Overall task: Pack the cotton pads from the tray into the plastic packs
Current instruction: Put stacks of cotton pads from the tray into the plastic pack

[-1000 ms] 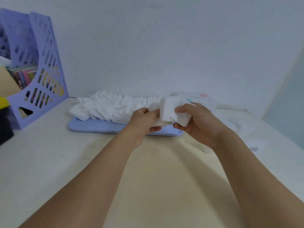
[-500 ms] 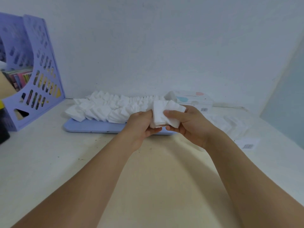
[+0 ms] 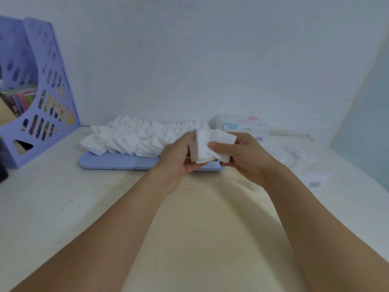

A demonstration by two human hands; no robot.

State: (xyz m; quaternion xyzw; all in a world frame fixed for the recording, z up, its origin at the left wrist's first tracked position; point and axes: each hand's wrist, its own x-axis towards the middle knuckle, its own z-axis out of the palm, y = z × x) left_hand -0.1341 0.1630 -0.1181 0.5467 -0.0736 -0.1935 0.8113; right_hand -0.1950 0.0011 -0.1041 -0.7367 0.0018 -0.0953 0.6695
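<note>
Both hands held a small stack of cotton pads, left hand cupping, right hand pinching; behind that grip the tray lay heaped with pads, one filled pack beyond: most packing remained

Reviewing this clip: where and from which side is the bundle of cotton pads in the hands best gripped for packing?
Probably across the flat faces of the stack of cotton pads, with a grip from both ends, as the left hand and right hand do now. The pads are loose and fanned at the right, so squeezing the faces should keep the edges aligned.
</note>
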